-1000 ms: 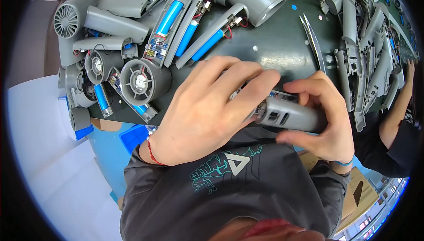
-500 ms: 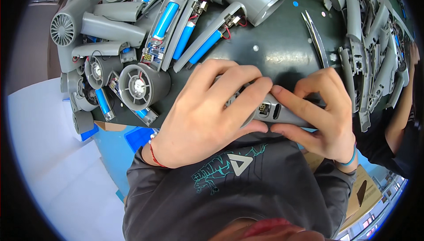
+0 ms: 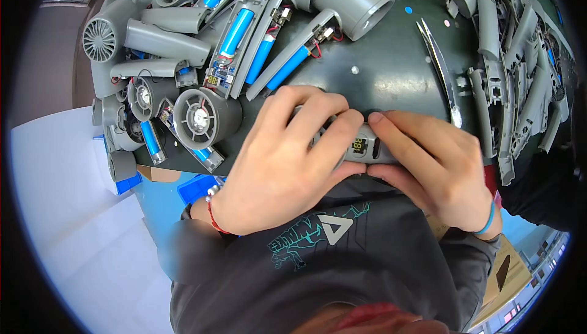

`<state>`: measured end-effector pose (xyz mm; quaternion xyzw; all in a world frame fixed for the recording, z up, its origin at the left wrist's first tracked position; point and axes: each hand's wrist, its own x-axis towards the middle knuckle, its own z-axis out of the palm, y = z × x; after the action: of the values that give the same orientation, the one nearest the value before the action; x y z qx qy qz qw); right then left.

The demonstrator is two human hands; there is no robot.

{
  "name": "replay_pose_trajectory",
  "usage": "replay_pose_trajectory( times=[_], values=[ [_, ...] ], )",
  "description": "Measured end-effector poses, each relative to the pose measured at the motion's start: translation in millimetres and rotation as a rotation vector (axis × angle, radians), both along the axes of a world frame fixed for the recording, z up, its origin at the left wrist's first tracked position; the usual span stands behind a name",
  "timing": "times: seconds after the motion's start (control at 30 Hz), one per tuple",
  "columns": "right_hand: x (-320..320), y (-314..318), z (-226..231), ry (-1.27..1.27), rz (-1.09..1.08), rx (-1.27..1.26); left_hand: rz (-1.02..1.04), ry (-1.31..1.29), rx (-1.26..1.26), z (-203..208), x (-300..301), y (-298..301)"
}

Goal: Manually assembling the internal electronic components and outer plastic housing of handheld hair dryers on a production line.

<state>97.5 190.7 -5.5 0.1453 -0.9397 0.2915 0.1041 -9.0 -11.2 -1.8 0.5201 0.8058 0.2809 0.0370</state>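
Both my hands hold a grey handheld-fan body (image 3: 369,133) close to my chest, above the table's near edge. My left hand (image 3: 287,163) curls over its left end, with the thumb underneath, and hides much of that end. A small display (image 3: 359,146) and a dark slot show between the hands. My right hand (image 3: 446,172) grips the other end, index finger along the top and thumb below; this hand covers most of that part. Left of my hands lies a round fan housing (image 3: 199,120) with a spoked opening.
Open handle shells with blue batteries (image 3: 238,33) and more fan parts crowd the table's left. Metal tweezers (image 3: 441,71) lie beyond my right hand. A heap of grey shell pieces (image 3: 510,65) covers the right side. Another person's dark sleeve (image 3: 538,196) is at the right edge.
My right hand has shifted left along the fan body, closer to my left hand, covering more of the handle. The other person's forearm at the right has left view.
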Motion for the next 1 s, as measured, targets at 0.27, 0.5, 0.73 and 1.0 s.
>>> replay_pose_trajectory(
  times=[0.27,0.5,0.73,1.0],
  values=[
    [-4.2,15.0,-11.4,-0.047,0.026,-0.153,-0.026,0.015,-0.099,7.7,-0.9,7.6],
    [9.8,28.8,17.4,-0.671,-0.028,-0.455,-0.158,0.23,0.162,-19.1,1.7,-19.8],
    [17.5,12.8,2.7,-0.415,-0.05,-0.47,-0.057,0.173,0.229,-31.0,8.4,-29.2],
    [18.7,2.8,-2.5,-0.119,0.008,-0.119,-0.026,-0.097,-0.009,-3.3,9.7,-18.8]
  ],
)
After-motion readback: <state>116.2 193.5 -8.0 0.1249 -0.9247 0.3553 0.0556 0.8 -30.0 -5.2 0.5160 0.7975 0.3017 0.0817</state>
